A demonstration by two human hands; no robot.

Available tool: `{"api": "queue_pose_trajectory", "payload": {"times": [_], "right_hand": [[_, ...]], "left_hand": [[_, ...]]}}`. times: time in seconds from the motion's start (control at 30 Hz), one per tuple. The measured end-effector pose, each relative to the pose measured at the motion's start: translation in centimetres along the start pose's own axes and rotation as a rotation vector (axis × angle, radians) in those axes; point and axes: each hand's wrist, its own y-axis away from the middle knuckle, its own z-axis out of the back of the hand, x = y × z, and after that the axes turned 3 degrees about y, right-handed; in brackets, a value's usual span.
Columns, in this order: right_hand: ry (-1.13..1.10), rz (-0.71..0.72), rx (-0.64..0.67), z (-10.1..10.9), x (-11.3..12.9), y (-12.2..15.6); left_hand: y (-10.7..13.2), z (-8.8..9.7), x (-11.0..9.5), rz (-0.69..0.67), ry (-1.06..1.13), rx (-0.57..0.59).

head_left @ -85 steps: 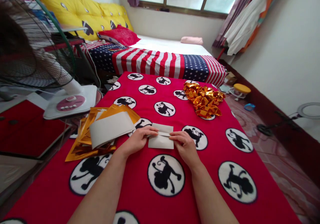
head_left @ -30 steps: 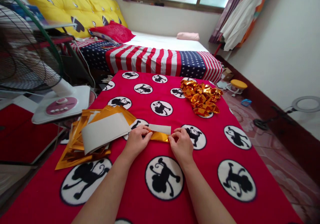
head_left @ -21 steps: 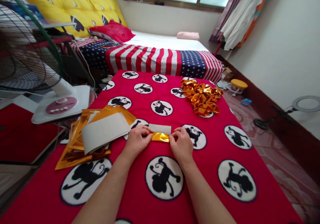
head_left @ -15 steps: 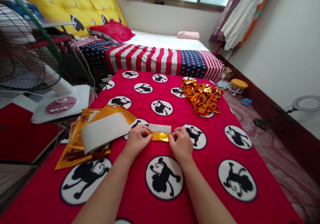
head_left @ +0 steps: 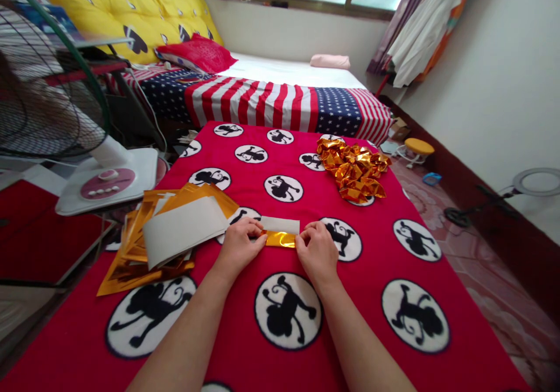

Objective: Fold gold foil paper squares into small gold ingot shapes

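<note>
A sheet of gold foil paper (head_left: 280, 239) lies between my hands, its near edge folded over so a shiny gold strip shows below the pale back. My left hand (head_left: 242, 241) pinches the left end of the fold, fingers closed. At the right end, my right hand (head_left: 318, 251) grips the same fold between thumb and fingers. Left of my left hand rests a stack of gold foil sheets (head_left: 126, 252), with pale-backed sheets (head_left: 186, 228) on top. Folded gold foil pieces (head_left: 354, 170) lie heaped at the table's far right.
The table wears a red cloth (head_left: 359, 333) with monkey prints. A fan (head_left: 109, 182) stands close at the left. Beyond the table is a bed (head_left: 271, 97) with a striped cover. A yellow stool (head_left: 419, 146) and a ring-topped stand (head_left: 503, 193) are on the right floor.
</note>
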Motion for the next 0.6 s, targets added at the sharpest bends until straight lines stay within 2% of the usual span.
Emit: {"api": "queue_pose_trajectory", "payload": {"times": [0.23, 0.6], "right_hand": [[-0.001, 0.020, -0.017, -0.06, -0.08, 0.00], [-0.008, 0.007, -0.003, -0.06, -0.16, 0.06]], "left_hand": [[-0.02, 0.08, -0.22, -0.011, -0.032, -0.035], [0.09, -0.06, 0.26, 0.001, -0.040, -0.021]]}}
